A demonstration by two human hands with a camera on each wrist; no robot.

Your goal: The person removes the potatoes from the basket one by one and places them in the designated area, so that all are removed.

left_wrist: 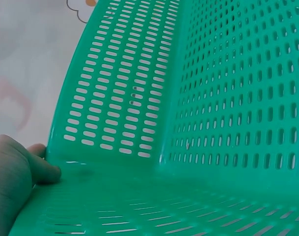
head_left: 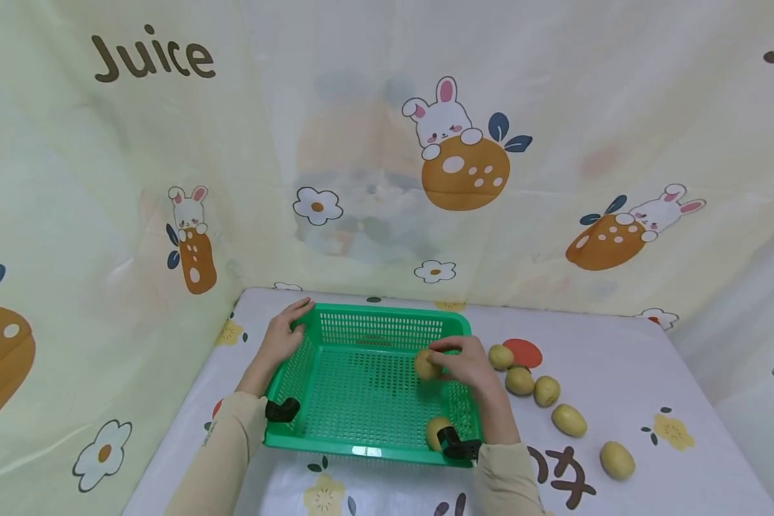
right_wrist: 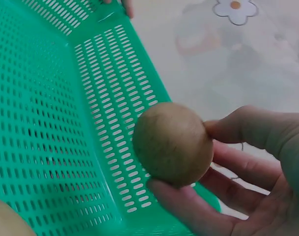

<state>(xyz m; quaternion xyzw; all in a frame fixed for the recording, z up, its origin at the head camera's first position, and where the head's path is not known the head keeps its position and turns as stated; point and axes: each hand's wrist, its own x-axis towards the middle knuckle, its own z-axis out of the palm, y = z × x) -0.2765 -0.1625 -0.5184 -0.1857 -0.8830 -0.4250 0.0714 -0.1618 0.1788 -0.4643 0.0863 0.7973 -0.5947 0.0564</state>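
Note:
A green plastic basket (head_left: 355, 401) with slotted walls stands on the table. My left hand (head_left: 285, 337) grips its rim at the far left corner; in the left wrist view the thumb (left_wrist: 43, 169) lies over the wall's edge. My right hand (head_left: 467, 362) pinches a potato (right_wrist: 173, 144) between thumb and fingers, above the right part of the basket. Another potato (head_left: 436, 432) lies inside at the near right corner, partly hidden by the black wrist camera mount (head_left: 458, 446).
Several loose potatoes (head_left: 546, 391) lie on the patterned tablecloth (head_left: 645, 380) to the right of the basket, one (head_left: 617, 460) nearer the front. A printed curtain (head_left: 374, 143) hangs behind the table and along its left side.

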